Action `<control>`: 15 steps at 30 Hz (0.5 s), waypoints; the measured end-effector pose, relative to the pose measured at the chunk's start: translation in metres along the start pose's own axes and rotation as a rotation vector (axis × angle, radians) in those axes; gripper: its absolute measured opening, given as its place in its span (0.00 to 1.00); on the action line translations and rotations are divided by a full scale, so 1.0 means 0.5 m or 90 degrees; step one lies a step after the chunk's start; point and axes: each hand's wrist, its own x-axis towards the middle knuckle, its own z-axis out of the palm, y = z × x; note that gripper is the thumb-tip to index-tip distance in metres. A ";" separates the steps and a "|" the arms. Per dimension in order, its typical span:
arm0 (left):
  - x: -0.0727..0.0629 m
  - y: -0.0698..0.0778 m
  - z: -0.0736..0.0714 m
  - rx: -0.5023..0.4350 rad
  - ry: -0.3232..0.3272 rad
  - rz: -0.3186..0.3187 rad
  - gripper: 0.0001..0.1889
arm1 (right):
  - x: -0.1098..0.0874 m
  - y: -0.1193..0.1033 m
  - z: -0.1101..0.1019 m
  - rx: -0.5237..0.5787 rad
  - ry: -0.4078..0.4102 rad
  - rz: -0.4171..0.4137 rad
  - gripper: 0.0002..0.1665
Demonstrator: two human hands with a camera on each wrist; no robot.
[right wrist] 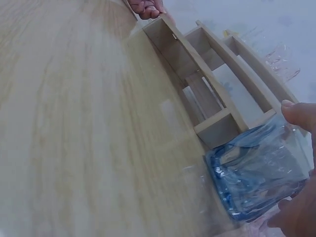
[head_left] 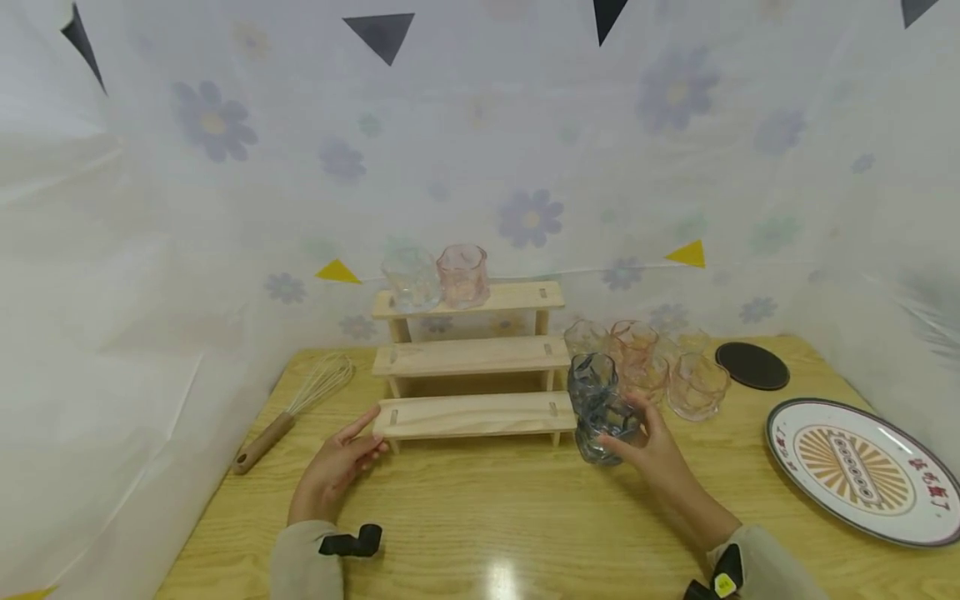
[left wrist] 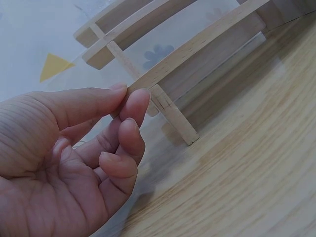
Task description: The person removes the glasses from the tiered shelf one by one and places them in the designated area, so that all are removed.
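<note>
A three-step wooden display shelf (head_left: 472, 415) stands on the table. My left hand (head_left: 337, 467) pinches the left end of its lowest step, thumb and index finger meeting at the corner in the left wrist view. To the right of the shelf, my right hand (head_left: 663, 454) grips a blue-grey glass tumbler (head_left: 600, 437) with its fingers spread round the side. Right behind it is a second blue-grey tumbler (head_left: 592, 372), overlapping it in the head view. On the top step sit a clear tumbler (head_left: 412, 282) and a pink tumbler (head_left: 462, 277).
Several clear and pinkish tumblers (head_left: 697, 387) cluster right of the shelf. Beyond them lies a black round coaster (head_left: 752, 366). A printed plate (head_left: 888, 525) is at the right edge, and a whisk (head_left: 267, 442) lies at the left. A flowered curtain (head_left: 450, 125) hangs behind.
</note>
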 end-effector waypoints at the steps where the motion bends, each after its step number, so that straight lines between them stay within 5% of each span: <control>1: 0.000 0.000 0.001 0.000 0.002 0.000 0.33 | -0.001 -0.003 -0.002 -0.005 0.002 -0.007 0.50; 8: -0.002 0.001 0.004 0.000 -0.001 0.008 0.33 | 0.005 -0.036 -0.018 -0.046 0.022 -0.113 0.46; 15: -0.003 0.003 0.006 -0.001 0.007 0.002 0.33 | 0.050 -0.096 -0.026 -0.040 0.024 -0.223 0.43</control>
